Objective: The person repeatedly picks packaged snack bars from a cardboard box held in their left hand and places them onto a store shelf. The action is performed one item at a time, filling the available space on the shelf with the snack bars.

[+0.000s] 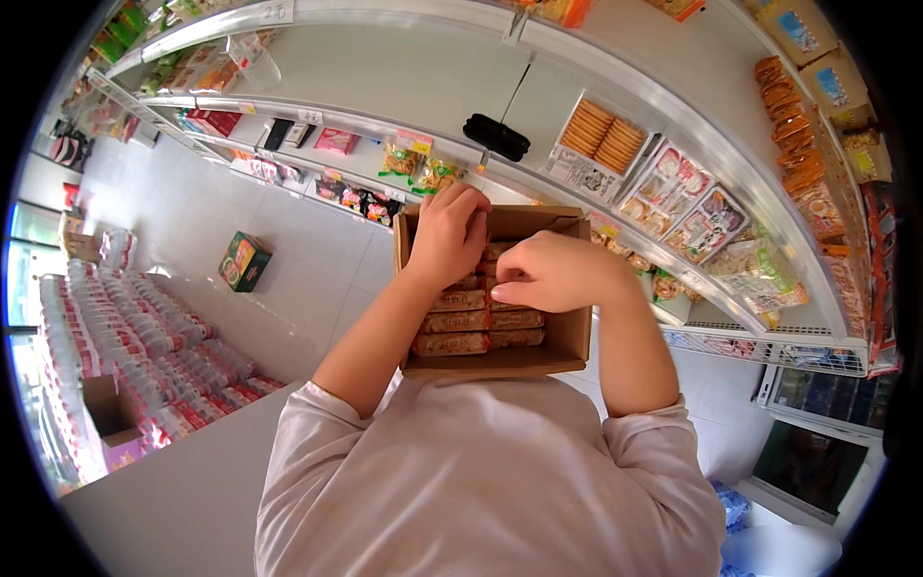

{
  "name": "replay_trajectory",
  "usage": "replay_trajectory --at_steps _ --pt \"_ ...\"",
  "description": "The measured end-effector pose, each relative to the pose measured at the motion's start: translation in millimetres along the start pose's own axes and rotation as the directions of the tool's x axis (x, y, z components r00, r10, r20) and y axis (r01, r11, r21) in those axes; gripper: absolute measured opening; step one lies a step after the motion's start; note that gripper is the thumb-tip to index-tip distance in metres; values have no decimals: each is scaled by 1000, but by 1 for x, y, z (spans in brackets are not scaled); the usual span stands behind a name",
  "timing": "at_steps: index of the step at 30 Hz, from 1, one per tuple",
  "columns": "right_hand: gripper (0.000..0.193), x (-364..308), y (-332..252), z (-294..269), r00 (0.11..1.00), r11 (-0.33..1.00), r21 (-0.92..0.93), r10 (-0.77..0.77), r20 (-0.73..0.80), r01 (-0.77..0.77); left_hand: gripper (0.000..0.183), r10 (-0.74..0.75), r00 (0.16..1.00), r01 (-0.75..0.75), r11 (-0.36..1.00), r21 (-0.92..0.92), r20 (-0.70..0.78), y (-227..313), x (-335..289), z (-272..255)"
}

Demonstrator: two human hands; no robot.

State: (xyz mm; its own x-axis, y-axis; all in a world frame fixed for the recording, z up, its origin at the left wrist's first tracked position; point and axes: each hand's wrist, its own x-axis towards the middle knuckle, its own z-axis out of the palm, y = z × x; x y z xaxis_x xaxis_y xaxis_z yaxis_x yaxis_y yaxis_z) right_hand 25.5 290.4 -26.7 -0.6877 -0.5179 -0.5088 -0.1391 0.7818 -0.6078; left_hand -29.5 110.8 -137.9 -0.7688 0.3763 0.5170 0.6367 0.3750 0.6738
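An open cardboard box [575,348] rests against my front, just in front of the shelves. Rows of long wrapped snack packets [452,343] lie inside it. Over the box's far left part is my left hand [448,234], its fingers curled and turned inward. My right hand [562,272] reaches in from the right with bent fingers, the thumb close above the packets in the middle. Both hands look closed, but the backs of the hands hide whatever is between the fingers.
Shelves curve around ahead, with a stack of round biscuits [604,135], flat snack packs [681,202] and a black bundle [496,137]. Left on the floor stand a green carton [244,262] and stacked shrink-wrapped bottles [144,327]. A grey surface [183,452] lies lower left.
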Motion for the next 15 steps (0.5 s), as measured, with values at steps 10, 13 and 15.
replay_trajectory --at_steps 10,13,15 --pt "68 96 70 116 991 990 109 -104 85 94 11 -20 1000 20 1000 -13 -10 3 -4 -3" --pt "74 104 75 130 991 990 65 -127 49 124 11 -10 999 9 1000 -30 -35 2 -4 -1" --pt "67 104 75 129 995 995 64 -84 56 81 11 -9 999 8 999 -35 -37 1 -7 0"
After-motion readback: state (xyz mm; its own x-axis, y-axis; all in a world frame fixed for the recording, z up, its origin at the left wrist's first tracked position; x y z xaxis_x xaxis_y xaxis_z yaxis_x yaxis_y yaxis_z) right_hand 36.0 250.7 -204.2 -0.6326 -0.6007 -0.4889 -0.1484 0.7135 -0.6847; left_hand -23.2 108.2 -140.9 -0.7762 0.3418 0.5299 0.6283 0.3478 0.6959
